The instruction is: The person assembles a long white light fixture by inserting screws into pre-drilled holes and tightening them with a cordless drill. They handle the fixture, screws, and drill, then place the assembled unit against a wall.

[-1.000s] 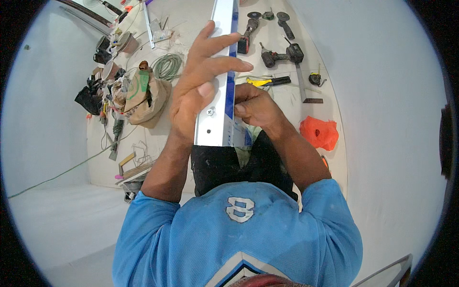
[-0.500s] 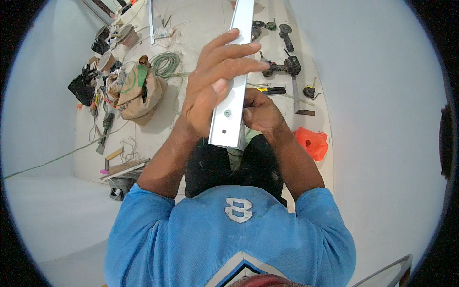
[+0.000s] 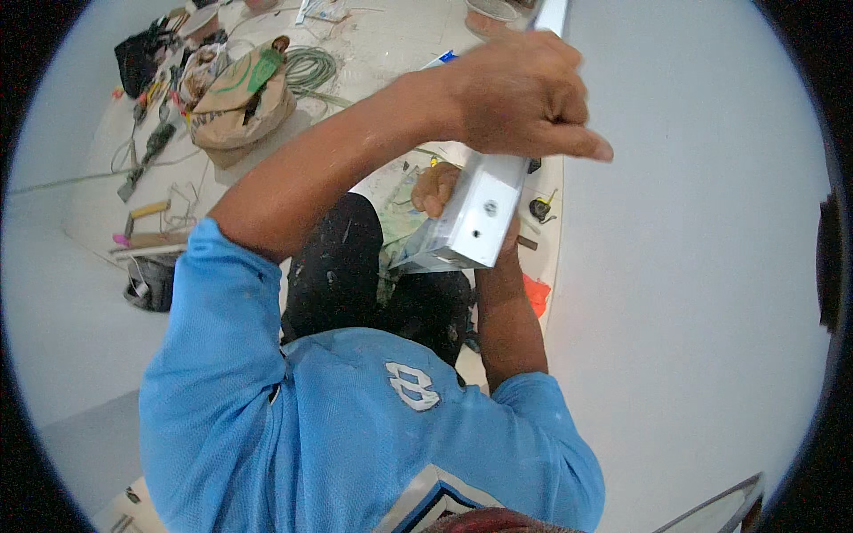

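Note:
A long silver-white metal channel point(image 3: 502, 186) slants up across the middle, its near end by my knees. A round screw-like disc and a small dark hole show on its face. My right hand point(image 3: 435, 187) grips the channel from beneath; its fingers curl around the left side and the palm is hidden. My left hand point(image 3: 524, 93) lies across the channel higher up, fingers curled and thumb sticking out to the right. What those fingers close on, if anything, is hidden. A pale green patterned cloth point(image 3: 400, 209) is below, beside my dark trousers.
A brown paper bag point(image 3: 240, 107) stands at left beside a coil of green hose point(image 3: 311, 68). A black bag point(image 3: 140, 58) and a black bucket point(image 3: 151, 282) are farther left. A tape measure point(image 3: 541, 209) and red plastic point(image 3: 537, 294) lie near the right wall point(image 3: 684, 222).
The channel has tilted and swung right, showing its side. My left hand has moved right and across it, its fingers going from outstretched to curled. My right hand's fingers now show left of the channel.

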The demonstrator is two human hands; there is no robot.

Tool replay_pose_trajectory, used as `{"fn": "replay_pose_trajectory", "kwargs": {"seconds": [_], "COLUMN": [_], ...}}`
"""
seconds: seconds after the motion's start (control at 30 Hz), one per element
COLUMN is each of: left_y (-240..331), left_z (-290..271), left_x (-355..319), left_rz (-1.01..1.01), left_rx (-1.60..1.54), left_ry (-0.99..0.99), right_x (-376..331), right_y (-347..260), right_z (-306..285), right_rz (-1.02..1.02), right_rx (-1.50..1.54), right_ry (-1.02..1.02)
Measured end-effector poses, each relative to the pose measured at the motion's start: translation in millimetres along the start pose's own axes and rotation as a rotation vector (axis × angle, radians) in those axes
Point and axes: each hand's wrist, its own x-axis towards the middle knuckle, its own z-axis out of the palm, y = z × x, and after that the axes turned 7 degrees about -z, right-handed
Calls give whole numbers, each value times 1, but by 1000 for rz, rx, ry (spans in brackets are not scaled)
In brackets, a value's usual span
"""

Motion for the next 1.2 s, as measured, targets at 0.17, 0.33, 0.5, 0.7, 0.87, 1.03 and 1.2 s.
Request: {"fn": "replay_pose_trajectory", "kwargs": {"seconds": [0.17,0.33,0.5,0.7,0.87,1.03,1.2], "left_y": [-12,-17,-14,-15,-21,-21,-24], "left_z": [22,24,24,26,29,30,24], "left_x": [-6,-13,-12,-8,-5,-10,-8], "left_rz": [-122,-141,-202,-125,-48,-38,-21], "left_rx": [-272,-335,-431,-340,-340,-306,-358], "left_ry": [-53,-32,-67,-90,-32,21,-33], "right_x": [-2,-6,-1,-4,-15,-2,-5], "right_y": [-10,-15,-6,-7,-10,-14,-13], "right_z": [3,14,8,-6,0,7,-5], "right_rz": [58,156,83,64,29,-10,12], "right_rx": [-27,-154,-126,-80,-79,-111,-122], "right_ry": [87,253,85,48,200,-17,-47]}}
